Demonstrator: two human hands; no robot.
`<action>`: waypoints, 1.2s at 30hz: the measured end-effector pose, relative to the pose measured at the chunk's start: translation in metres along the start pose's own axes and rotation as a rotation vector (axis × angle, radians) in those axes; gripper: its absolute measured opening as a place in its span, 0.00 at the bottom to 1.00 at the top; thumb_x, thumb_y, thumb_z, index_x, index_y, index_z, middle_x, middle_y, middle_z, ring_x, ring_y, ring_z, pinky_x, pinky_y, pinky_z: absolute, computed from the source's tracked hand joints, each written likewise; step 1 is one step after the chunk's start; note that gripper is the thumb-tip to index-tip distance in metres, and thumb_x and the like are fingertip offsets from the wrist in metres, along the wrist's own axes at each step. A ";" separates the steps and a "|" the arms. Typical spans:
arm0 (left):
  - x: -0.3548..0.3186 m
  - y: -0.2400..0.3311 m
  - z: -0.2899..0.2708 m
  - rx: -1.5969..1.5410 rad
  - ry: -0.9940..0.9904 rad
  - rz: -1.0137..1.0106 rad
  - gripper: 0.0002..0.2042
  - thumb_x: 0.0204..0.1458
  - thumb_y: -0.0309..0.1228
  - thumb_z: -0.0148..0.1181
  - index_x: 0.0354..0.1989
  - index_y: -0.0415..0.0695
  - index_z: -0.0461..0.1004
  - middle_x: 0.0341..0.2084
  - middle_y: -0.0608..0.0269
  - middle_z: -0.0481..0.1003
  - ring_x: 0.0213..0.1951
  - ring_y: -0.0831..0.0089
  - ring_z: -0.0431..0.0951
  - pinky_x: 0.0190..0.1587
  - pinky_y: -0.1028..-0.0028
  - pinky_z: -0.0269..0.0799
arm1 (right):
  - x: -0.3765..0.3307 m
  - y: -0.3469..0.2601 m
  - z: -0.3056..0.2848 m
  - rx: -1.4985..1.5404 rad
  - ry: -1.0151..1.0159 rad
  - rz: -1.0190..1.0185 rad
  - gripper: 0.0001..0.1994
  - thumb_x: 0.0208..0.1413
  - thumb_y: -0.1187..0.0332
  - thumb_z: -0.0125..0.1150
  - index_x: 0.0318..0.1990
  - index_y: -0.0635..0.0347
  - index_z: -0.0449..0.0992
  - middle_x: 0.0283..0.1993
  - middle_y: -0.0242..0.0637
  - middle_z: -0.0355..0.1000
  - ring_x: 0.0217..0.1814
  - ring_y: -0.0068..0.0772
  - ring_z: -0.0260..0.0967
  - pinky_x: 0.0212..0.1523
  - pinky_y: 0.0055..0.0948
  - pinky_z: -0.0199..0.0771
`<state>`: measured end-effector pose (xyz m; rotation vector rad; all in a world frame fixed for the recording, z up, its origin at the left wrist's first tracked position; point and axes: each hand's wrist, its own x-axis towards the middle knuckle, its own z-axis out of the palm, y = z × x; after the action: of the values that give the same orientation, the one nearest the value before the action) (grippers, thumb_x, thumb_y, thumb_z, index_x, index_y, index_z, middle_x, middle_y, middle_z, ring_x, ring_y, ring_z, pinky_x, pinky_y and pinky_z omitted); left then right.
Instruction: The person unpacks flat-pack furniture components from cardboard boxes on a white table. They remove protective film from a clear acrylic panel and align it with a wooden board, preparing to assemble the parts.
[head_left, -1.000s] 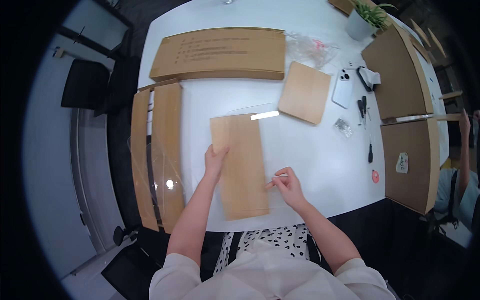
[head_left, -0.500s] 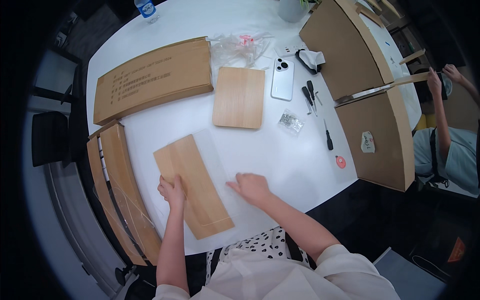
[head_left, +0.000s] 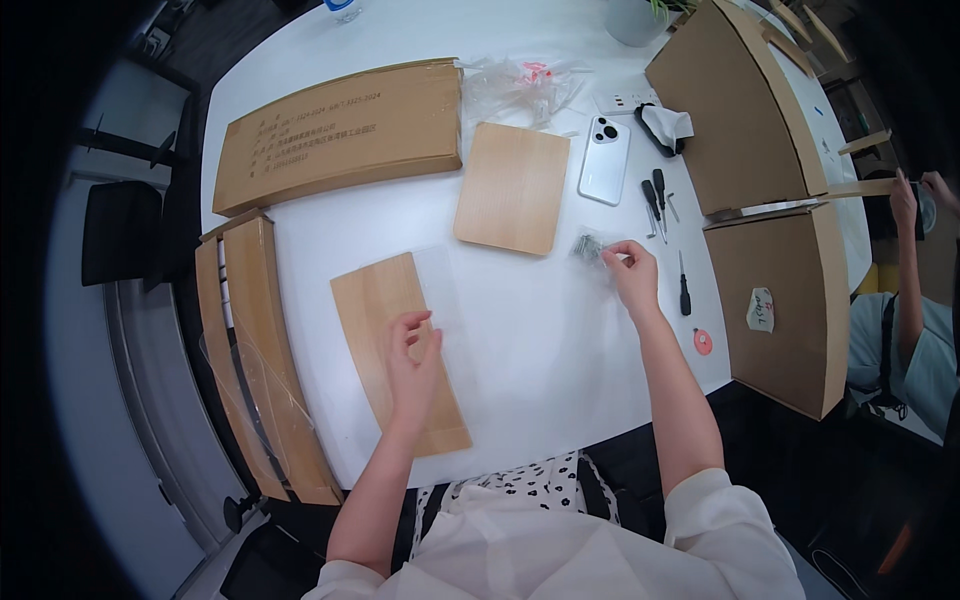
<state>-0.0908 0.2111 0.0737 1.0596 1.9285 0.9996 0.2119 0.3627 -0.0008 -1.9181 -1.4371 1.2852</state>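
At the right of the table, my right hand (head_left: 634,278) pinches the edge of a small clear plastic bag of metal screws (head_left: 586,246). My left hand (head_left: 410,362) is over a long light-wood board (head_left: 376,292), its fingers loosely bent and apart, with nothing in them. Clear plastic film (head_left: 452,300) lies along the board's right side. Farther back lies a squarish wooden panel (head_left: 512,188) with rounded corners. Two black-handled screwdrivers (head_left: 653,195) and a hex key (head_left: 673,207) lie beyond the bag, and another screwdriver (head_left: 685,295) is to the right of my right hand.
A closed cardboard box (head_left: 340,135) lies at the back left, an open carton (head_left: 255,350) along the left edge. Tall cardboard (head_left: 770,260) stands at the right. A phone (head_left: 604,160), crumpled plastic (head_left: 520,90) and a red tape measure (head_left: 703,341) are on the table. Another person (head_left: 915,330) works beyond the cardboard.
My right hand has moved right and away from me to the bag of screws and taken hold of it. My left hand has let go of the board's left edge. The view has shifted slightly.
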 end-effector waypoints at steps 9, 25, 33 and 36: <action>-0.005 0.083 -0.021 -0.379 -0.465 -0.176 0.15 0.47 0.21 0.62 0.45 0.36 0.74 0.41 0.58 0.76 0.45 0.74 0.76 0.43 0.77 0.73 | -0.139 -0.130 0.034 0.472 -0.671 -0.125 0.03 0.56 0.77 0.56 0.35 0.63 0.68 0.33 0.32 0.74 0.29 0.10 0.65 0.30 0.13 0.64; -0.052 0.035 -0.037 0.536 -0.119 0.652 0.03 0.42 0.22 0.56 0.24 0.42 0.68 0.19 0.62 0.65 0.21 0.70 0.71 0.20 0.72 0.65 | -0.189 -0.144 0.090 -0.283 -0.350 -0.745 0.04 0.50 0.81 0.55 0.29 0.66 0.66 0.27 0.42 0.66 0.24 0.43 0.66 0.23 0.34 0.68; -0.056 0.018 -0.018 0.442 -0.046 0.864 0.03 0.46 0.23 0.59 0.29 0.41 0.72 0.32 0.63 0.78 0.27 0.70 0.78 0.23 0.77 0.71 | -0.165 -0.103 0.097 -0.253 -0.096 -0.492 0.03 0.52 0.80 0.54 0.29 0.67 0.66 0.26 0.46 0.66 0.24 0.45 0.67 0.24 0.35 0.66; -0.059 0.012 -0.005 0.302 -0.018 0.782 0.04 0.45 0.21 0.60 0.28 0.40 0.72 0.31 0.61 0.78 0.27 0.70 0.78 0.23 0.76 0.71 | -0.158 -0.101 0.087 -0.134 -0.128 -0.399 0.04 0.53 0.79 0.54 0.29 0.68 0.66 0.25 0.46 0.67 0.24 0.44 0.67 0.25 0.34 0.67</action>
<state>-0.0667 0.1618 0.0983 2.0791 1.6899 1.0931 0.0786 0.2412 0.1012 -1.5381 -1.8970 1.1609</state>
